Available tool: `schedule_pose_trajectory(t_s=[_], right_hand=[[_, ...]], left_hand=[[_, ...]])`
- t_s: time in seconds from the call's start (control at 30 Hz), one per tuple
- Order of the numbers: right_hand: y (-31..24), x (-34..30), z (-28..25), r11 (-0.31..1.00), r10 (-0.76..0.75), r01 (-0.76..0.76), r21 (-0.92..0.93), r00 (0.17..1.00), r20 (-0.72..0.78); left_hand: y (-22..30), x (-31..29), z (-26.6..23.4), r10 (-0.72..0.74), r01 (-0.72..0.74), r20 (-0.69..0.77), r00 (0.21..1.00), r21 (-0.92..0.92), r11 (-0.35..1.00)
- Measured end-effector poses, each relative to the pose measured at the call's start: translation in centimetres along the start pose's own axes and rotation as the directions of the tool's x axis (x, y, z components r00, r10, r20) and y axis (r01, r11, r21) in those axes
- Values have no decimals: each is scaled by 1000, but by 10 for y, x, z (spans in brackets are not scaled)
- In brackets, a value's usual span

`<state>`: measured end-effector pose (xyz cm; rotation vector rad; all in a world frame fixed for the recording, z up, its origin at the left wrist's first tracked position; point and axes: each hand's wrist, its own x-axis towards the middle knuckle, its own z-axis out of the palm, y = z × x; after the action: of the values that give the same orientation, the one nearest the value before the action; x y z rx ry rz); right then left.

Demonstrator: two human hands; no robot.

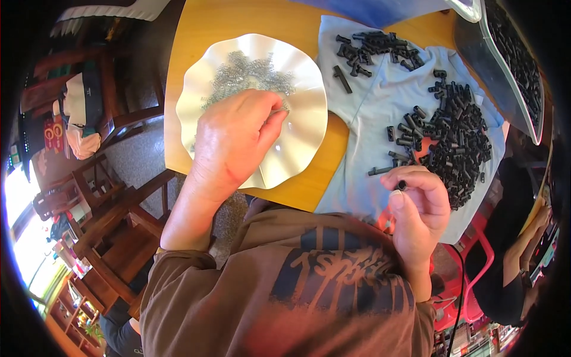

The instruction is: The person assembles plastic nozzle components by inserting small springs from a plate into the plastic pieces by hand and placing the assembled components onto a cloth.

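Observation:
My left hand (235,134) is over a white wavy-rimmed plate (306,143), thumb and forefinger pinched together. Whatever lies between those fingertips is too small to make out. A heap of small silver coil springs (241,74) covers the plate's far side, partly hidden by this hand. At the right, my right hand (419,208) holds a short black tubular part (402,185) between thumb and fingers, its round end showing. Close beyond that hand, a pile of similar black plastic parts (458,149) lies on a light blue shirt (363,143).
More black parts (380,47) lie at the shirt's far end. A clear bin (505,65) full of black parts stands at the far right. The wooden table (199,21) ends near my body. Wooden chairs (122,238) are on the left; another person's arm (520,244) shows at right.

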<state>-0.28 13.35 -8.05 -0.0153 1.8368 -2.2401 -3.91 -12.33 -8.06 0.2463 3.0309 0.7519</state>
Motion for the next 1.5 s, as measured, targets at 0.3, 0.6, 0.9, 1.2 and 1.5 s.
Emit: schedule_pose_trajectory(t_s=[0.3,0.6,0.9,1.2,1.5], right_hand=[[-3,2,3,999,2,-2,36,1000,-9],[-6,7,12,994,-88,92,-61,994,61],[-8,8,9,947,-250,270,-174,960,127],[-8,6,-4,911,-339,351,-218,936,92],[-5,7,-12,842,-433,438,-316,897,87]], left_hand=[[2,-3,-3,-109,112,39,993,-62,992],[31,-13,-24,-240,260,108,965,-532,806],[81,2,-22,130,6,163,978,-643,766],[101,8,-15,228,-144,121,966,-484,863],[105,10,-8,386,-341,69,920,-346,874]])
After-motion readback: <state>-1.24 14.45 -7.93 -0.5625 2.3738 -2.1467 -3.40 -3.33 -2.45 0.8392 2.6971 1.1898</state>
